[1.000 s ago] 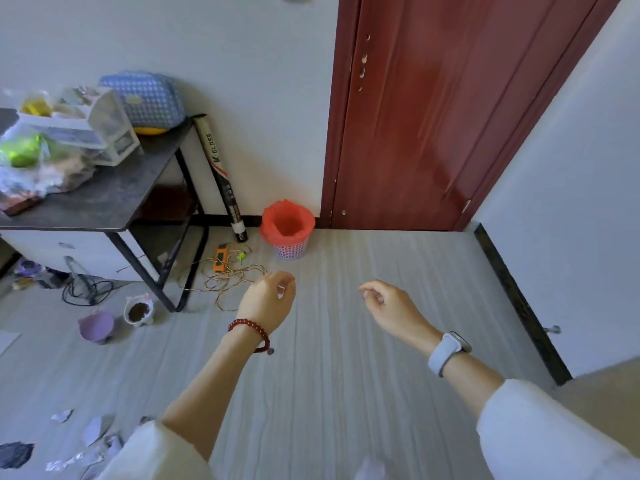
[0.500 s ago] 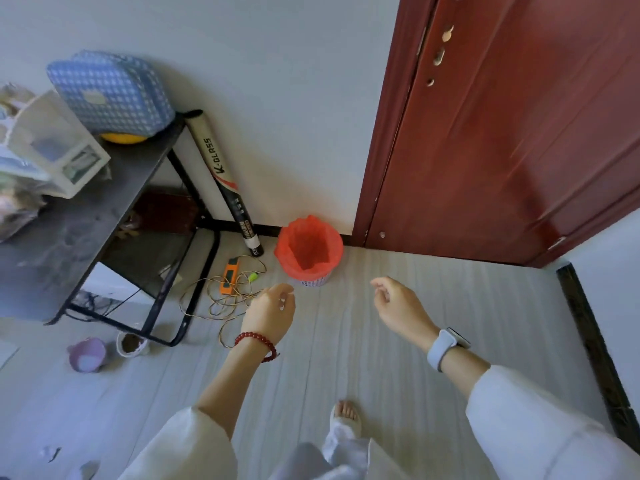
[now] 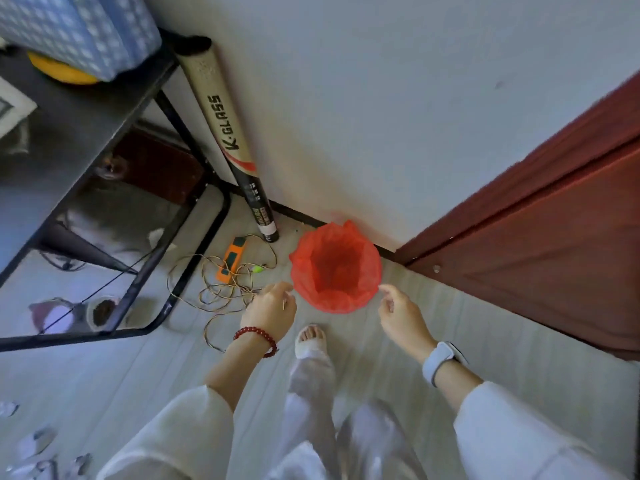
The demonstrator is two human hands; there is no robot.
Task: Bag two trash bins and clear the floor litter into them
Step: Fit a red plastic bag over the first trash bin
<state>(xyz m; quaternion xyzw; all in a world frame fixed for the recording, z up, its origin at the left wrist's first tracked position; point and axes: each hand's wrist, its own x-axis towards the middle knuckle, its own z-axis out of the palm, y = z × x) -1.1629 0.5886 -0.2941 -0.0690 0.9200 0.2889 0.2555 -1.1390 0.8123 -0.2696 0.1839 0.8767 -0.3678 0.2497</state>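
Both hands: our left hand (image 3: 268, 311) and right hand (image 3: 401, 315) reach loosely curled, grasping nothing.
Risk: we may tug the red bag (image 3: 335, 266) between them off its bin.

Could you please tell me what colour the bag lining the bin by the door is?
The bag is red-orange, seen in the head view.

Dark table (image 3: 86, 119) bearing a blue patterned bag (image 3: 79, 29); K-GLASS tube (image 3: 228, 133) leaning against the wall; orange device (image 3: 231, 259) amid tangled cord (image 3: 207, 292); red-brown door (image 3: 540, 237).
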